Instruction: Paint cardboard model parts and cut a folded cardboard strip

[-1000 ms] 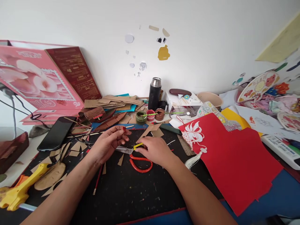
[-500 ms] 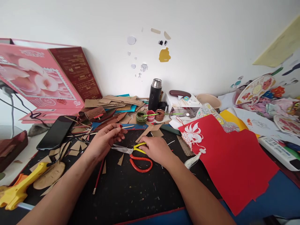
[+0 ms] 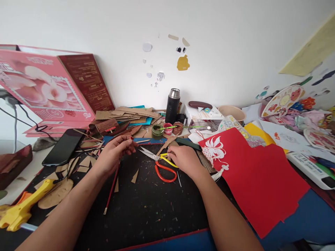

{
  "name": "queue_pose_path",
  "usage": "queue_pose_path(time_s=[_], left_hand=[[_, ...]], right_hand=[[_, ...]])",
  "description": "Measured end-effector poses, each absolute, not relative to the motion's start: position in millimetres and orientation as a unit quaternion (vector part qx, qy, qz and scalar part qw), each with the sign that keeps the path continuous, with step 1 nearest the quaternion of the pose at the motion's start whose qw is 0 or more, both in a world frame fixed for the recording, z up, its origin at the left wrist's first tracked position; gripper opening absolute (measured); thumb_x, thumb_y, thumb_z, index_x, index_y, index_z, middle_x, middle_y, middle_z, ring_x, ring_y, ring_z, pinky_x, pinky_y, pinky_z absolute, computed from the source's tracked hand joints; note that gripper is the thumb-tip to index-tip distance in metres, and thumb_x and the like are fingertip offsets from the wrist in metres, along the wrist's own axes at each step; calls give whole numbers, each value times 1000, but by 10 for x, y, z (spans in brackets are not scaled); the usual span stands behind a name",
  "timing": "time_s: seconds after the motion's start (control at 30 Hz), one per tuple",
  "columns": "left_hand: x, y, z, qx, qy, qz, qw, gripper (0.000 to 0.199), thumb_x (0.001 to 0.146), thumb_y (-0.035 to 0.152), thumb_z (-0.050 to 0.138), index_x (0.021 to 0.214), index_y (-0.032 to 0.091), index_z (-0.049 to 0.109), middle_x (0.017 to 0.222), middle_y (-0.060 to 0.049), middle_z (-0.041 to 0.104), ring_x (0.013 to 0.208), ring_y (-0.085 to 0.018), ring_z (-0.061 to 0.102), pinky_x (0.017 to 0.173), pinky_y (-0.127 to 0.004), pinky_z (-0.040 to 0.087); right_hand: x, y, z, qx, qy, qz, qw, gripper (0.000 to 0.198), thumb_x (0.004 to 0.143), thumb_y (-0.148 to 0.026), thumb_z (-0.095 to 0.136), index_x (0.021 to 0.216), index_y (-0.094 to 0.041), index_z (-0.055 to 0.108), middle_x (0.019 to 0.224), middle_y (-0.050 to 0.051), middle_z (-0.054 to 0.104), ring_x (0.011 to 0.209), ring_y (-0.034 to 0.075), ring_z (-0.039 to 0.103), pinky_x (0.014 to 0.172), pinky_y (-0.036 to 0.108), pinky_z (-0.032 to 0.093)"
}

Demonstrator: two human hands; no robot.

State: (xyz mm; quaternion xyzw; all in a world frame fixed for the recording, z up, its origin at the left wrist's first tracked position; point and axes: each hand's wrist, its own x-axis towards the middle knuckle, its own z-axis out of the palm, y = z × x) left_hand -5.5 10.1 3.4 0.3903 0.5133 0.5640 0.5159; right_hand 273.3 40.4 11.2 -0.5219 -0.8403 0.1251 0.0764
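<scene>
My left hand (image 3: 115, 153) is raised over the black mat (image 3: 149, 212), its thumb and fingers closed in a pinch. Whatever it holds, if anything, is too small to make out; a spot of red shows at the fingertips. At the mat's middle, scissors (image 3: 157, 158) lie with one yellow and one red handle, blades pointing left toward that hand. The fingers of my right hand (image 3: 186, 159) are closed at the yellow handle. Cardboard scraps (image 3: 169, 141) sit just behind the scissors. A red-handled brush (image 3: 111, 191) rests below my left hand.
Paint jars (image 3: 157, 131) and a black thermos (image 3: 172, 106) stand at the back. Left are a phone (image 3: 64, 147), a yellow glue gun (image 3: 28, 205) and a pink box (image 3: 49, 87). Red paper (image 3: 259, 184) covers the right side. A small cardboard triangle (image 3: 135, 177) lies mid-mat.
My right hand has moved right and slightly up, and the scissors have shifted right with it. My left hand has drawn slightly left, still pinched.
</scene>
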Motion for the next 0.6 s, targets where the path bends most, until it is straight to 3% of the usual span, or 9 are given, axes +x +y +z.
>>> queue_pose_path(time_s=[0.2, 0.4, 0.6], left_hand=[[-74, 123, -1, 410, 517, 532, 531, 44, 72, 52, 93, 92, 17, 76, 86, -6, 78, 69, -15, 64, 61, -26, 46], [-36, 90, -18, 375, 501, 520, 582, 54, 67, 52, 96, 101, 15, 78, 94, -11, 81, 72, -18, 68, 64, -28, 49], [93, 44, -19, 424, 492, 471, 597, 52, 72, 57, 94, 98, 15, 79, 94, -10, 81, 70, -16, 66, 62, -27, 46]], right_hand=[[2671, 376, 50, -528, -820, 145, 166, 21, 108, -27, 60, 107, -23, 80, 91, 6, 83, 82, 23, 74, 67, 31, 36], [2556, 281, -34, -462, -818, 232, 251, 16, 104, -24, 66, 105, -24, 82, 91, 4, 82, 81, 21, 73, 71, 29, 40], [2485, 217, -21, -437, -789, 301, 309, 17, 103, -28, 66, 111, -25, 81, 84, 1, 80, 70, 17, 68, 66, 27, 41]])
